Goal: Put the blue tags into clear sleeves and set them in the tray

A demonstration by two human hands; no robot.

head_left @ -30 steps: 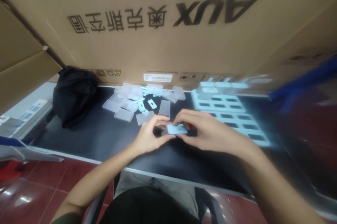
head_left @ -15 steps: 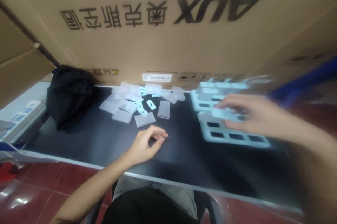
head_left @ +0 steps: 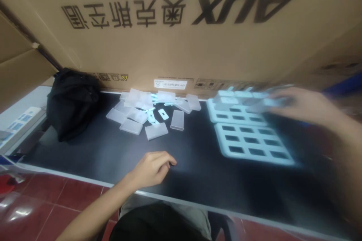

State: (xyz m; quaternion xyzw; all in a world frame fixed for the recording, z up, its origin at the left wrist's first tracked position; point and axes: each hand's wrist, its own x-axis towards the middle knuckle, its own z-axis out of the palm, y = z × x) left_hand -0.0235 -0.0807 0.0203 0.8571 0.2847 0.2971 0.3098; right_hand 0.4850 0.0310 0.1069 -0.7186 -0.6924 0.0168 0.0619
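My right hand, smeared by motion, is over the far right of the rear light-blue rack, with its fingers pinched on a small translucent box that has a light-blue end. Two similar boxes with light-blue tops stand in that rack beside it. In front lies a second light-blue rack with rows of rectangular holes. My left hand rests near the table's front edge, fingers curled in, with nothing visible in it. Beyond it are scattered translucent sleeves and a light-blue plate with a slot.
A tall cardboard carton stands along the table's back edge. At the left lies a black cloth bag, with a white box beyond it. A blue post is at the right, behind my right arm.
My right hand has moved right and away from me, from above the front rack to the rear rack's far right, carrying the box. My left hand has drawn slightly nearer and curled more.
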